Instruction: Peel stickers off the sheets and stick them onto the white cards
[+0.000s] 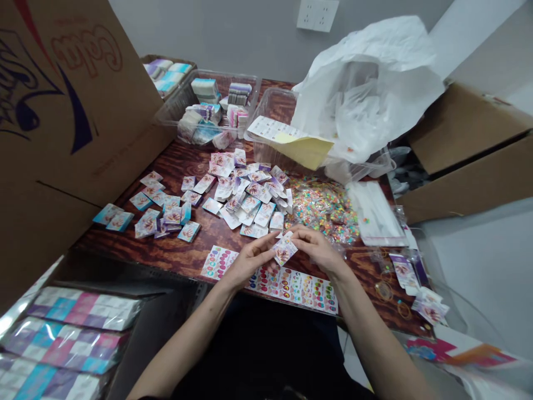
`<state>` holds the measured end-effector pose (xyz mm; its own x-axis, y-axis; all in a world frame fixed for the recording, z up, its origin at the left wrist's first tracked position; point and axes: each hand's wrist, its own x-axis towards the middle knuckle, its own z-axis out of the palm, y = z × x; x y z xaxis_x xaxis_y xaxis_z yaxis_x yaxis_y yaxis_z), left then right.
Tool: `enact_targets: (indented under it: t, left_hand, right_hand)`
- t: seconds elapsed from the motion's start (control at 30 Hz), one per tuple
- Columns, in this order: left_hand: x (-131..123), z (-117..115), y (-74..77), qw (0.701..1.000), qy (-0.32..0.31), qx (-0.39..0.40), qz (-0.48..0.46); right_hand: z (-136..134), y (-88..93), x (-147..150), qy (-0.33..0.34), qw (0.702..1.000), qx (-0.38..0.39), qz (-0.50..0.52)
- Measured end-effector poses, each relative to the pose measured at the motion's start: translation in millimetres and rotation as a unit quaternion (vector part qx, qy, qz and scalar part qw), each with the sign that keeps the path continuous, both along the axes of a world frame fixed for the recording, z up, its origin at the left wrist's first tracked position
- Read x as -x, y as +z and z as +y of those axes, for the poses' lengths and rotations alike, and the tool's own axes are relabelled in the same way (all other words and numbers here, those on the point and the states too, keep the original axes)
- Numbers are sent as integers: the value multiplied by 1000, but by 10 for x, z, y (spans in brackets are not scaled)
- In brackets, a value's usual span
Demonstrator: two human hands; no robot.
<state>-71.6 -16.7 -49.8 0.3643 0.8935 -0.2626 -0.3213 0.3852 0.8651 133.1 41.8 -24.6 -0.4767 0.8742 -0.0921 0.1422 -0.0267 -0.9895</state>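
**Above the table's near edge, a small printed carton [285,249] is being pinched between two hands**

By the fingertips of the left hand [252,260], the carton's left side is being gripped, with the thumb laid across its face; by the curled fingers of the right hand [318,251], its upper right side is being gripped. The carton is being held at a tilt above the sticker sheets [306,289], which are being partly hidden by the left hand. Whether anything is being held inside the carton cannot be told.

Beyond the hands, the table [179,164] is being covered by a heap of similar cartons [258,191], with a looser group of cartons [166,214] being spread to its left. To the heap's right, small bags of multicoloured pieces [320,208] are being kept beside clear sleeves [375,214].

Farther back, stacks of cartons are being held in a clear tub [166,116], and a second tub [260,151] is being overhung by a white plastic bag [375,94] and a yellow sheet [308,150]. The left side is being bounded by a large cardboard box [100,144].
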Motion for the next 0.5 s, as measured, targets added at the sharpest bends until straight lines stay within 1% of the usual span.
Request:
enact_targets:
  t: [0.13, 0.2, 0.27, 0.37, 0.43, 0.5]
  left_hand:
    - [69, 9, 110, 998, -56, -21, 19]
    - [74, 11, 163, 997, -67, -38, 30]
    - [67, 12, 209, 995, -62, -56, 50]
    - [47, 15, 256, 991, -39, -85, 98]
    - [39, 18, 264, 988, -25, -102, 115]
    - [40, 20, 253, 988, -20, -98, 115]
  right_hand:
    - [-31, -2, -20, 21, 997, 66, 22]
    - [-40, -16, -25, 29, 995, 89, 32]
    - [-47, -26, -25, 35, 994, 98, 42]
    - [-57, -27, -19, 43, 992, 104, 54]
    - [-63, -24, -20, 45, 991, 110, 58]
    - [-65, -23, -32, 37, 992, 107, 62]
